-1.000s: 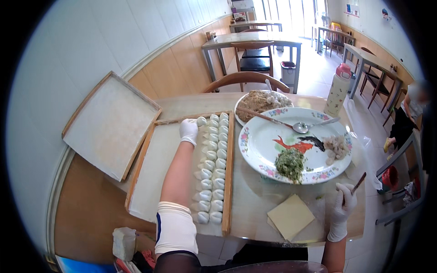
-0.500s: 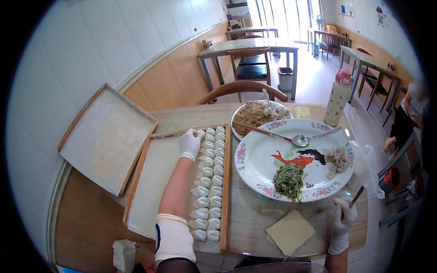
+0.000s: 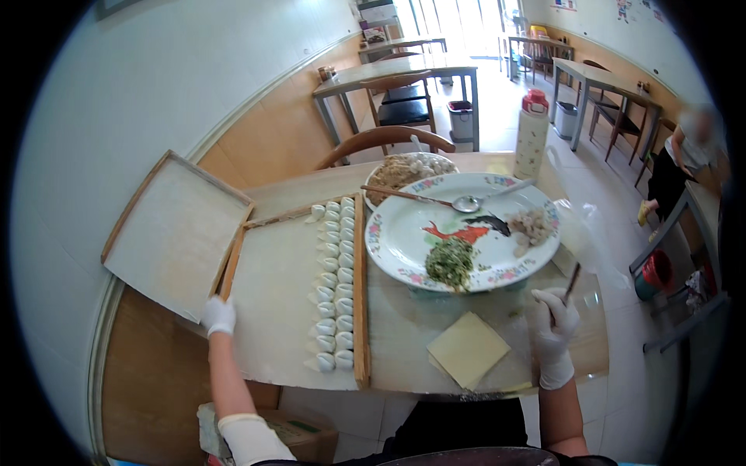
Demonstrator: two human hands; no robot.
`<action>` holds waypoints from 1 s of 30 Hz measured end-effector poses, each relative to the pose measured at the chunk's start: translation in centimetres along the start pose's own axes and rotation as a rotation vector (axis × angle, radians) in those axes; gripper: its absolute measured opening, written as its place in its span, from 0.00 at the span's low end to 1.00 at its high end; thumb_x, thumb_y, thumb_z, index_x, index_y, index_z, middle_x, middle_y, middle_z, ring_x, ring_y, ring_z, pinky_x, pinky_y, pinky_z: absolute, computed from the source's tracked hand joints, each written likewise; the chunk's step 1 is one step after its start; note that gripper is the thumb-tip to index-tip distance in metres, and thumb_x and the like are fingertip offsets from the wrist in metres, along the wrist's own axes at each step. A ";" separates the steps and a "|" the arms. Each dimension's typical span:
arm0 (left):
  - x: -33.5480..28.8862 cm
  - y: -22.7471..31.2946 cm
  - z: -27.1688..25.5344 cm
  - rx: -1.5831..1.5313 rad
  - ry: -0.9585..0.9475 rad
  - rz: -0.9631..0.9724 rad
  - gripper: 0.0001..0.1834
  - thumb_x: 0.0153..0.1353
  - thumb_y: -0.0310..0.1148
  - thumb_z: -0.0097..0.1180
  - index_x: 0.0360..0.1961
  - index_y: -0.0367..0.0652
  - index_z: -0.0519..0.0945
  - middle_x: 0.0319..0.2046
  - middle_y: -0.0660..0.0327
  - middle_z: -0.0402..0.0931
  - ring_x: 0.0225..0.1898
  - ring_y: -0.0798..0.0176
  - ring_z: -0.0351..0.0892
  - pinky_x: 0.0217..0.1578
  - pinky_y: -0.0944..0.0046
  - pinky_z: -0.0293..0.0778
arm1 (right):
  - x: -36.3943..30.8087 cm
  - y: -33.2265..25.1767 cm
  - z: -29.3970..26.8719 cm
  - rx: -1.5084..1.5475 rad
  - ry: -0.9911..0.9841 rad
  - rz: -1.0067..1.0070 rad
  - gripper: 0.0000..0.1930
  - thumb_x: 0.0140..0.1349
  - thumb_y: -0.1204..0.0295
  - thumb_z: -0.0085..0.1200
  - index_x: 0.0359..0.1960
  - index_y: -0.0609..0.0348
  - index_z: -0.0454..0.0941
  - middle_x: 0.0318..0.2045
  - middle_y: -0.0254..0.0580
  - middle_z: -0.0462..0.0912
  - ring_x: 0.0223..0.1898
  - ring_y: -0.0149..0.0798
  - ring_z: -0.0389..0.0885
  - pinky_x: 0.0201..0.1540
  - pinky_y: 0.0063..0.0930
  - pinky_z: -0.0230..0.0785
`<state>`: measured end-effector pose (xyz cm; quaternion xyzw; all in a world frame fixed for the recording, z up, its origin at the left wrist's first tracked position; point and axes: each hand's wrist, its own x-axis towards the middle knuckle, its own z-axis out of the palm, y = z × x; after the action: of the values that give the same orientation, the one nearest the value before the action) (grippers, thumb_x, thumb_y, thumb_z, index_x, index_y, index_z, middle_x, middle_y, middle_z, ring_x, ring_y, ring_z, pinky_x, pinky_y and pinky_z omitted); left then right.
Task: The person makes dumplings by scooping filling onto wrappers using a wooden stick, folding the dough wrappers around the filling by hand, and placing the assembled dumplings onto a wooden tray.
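Observation:
At the left rim of a wooden tray [image 3: 361, 311], my gloved left hand [image 3: 218, 314] has its fingers closed around the frame. Rows of white folded wontons [image 3: 344, 305] fill the tray's right side. My gloved right hand [image 3: 555, 318] grips a thin brown stick [image 3: 573, 281], pointing up, right of the plate's near edge. Square yellowish wrappers [image 3: 468, 351] lie stacked on the table left of that hand. Beyond them, a large oval fish-patterned plate [image 3: 404, 248] holds green chopped filling [image 3: 450, 262], peeled shrimp [image 3: 531, 227] and a spoon [image 3: 467, 204].
A second framed tray [image 3: 183, 233] leans on the wall at left. Behind the oval plate sit a dish of brown minced filling [image 3: 400, 172], a chopstick-like rod [image 3: 408, 195] and a bottle [image 3: 531, 136]. A plastic bag [image 3: 594, 233] hangs right. Someone sits [image 3: 684, 159] at far right.
My left hand has left the far end of the wonton rows and come back to the tray's left rim. The right hand still holds the stick. The whole view has shifted.

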<state>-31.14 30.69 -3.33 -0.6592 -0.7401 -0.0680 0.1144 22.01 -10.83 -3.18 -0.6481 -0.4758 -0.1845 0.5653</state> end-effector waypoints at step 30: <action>-32.5 26.7 -11.9 -0.531 -0.060 1.524 0.07 0.52 0.29 0.64 0.33 0.43 0.82 0.36 0.59 0.81 0.37 0.51 0.80 0.38 0.55 0.77 | 0.2 -2.1 -4.0 -0.011 -0.245 0.127 0.16 0.61 0.86 0.48 0.50 0.58 0.68 0.45 0.52 0.85 0.44 0.54 0.86 0.44 0.36 0.79</action>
<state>-0.29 -0.23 -1.65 -0.9894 -0.0493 -0.1271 -0.0507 21.54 -14.59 -0.70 -0.6978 -0.4981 -0.0703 0.5099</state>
